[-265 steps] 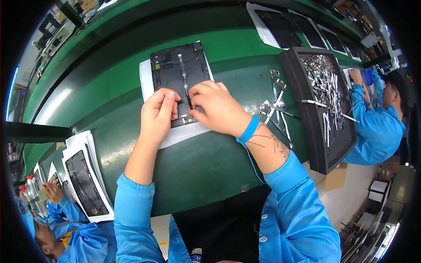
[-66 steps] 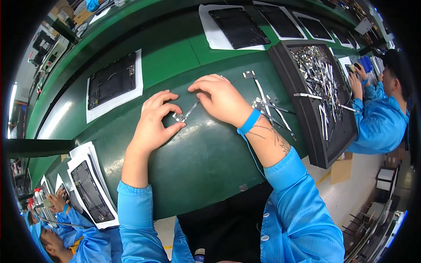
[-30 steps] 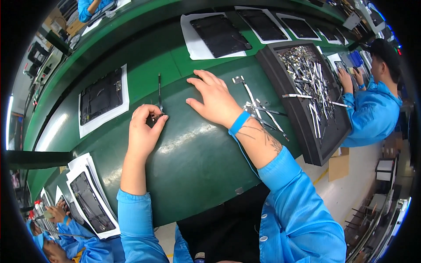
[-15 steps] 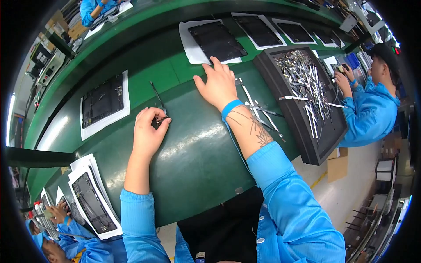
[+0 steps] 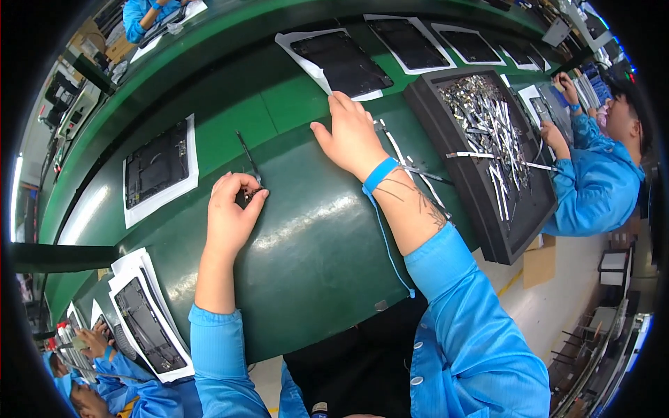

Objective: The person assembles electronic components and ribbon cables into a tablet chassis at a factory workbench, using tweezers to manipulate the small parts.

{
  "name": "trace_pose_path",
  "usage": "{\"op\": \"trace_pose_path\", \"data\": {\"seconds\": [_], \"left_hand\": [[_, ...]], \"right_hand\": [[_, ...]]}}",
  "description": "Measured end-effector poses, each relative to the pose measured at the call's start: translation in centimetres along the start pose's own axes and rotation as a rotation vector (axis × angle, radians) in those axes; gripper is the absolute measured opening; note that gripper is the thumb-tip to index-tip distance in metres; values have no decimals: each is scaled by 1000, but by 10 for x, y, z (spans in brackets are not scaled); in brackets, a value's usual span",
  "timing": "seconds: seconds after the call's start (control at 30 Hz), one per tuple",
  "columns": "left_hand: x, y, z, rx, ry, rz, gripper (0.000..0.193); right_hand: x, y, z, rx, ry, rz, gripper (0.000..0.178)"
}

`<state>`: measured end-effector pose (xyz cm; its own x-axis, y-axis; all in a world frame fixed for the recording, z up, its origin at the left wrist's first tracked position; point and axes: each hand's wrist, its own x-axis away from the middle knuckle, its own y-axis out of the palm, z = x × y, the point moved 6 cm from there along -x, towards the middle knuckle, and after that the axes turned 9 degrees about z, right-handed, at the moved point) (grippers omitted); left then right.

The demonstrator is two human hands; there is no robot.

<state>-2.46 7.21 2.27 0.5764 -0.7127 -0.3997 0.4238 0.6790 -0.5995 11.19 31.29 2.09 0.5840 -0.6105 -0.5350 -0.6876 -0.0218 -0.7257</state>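
My left hand is closed, thumb and fingers curled round small dark pieces that are too small to name. From these fingers a slim dark tool points away over the bench; whether it is gripped or only lies there I cannot tell. My right hand has its thumb spread, and its fingertips touch the near edge of a white sheet. On that sheet lies a flat black panel; the sheet's left edge is curled up. A blue wrist strap with a cord circles my right wrist.
A black foam tray heaped with silver and white strips stands at the right. Loose strips lie beside it. More black panels on sheets line the green bench. A co-worker sits at the right, others at the left.
The black panel and its sheet have shifted slightly left, and the sheet's left edge has curled up. My right fingers have drawn closer together. My left hand keeps its closed hold.
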Motion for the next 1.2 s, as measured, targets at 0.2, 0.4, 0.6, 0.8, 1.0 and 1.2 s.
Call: {"op": "trace_pose_path", "data": {"seconds": [0.2,0.4,0.6,0.8,1.0,1.2], "left_hand": [[0,-1,-2,3,-34,-6,20],[5,-4,-19,209,-139,212,16],[6,-22,-50,572,-250,482,14],[7,-36,-56,568,-274,611,18],[2,-35,-45,-7,-258,435,14],[-1,-24,-22,-165,-137,282,19]], "right_hand": [[10,-21,-42,-157,-80,-23,50],[57,-20,-104,-349,-106,-309,48],[81,-26,-139,-381,-179,-391,43],[65,-28,-129,-584,-187,-248,17],[17,-46,-52,13,-79,-21,33],[27,-28,-37,-68,117,-252,41]]}}
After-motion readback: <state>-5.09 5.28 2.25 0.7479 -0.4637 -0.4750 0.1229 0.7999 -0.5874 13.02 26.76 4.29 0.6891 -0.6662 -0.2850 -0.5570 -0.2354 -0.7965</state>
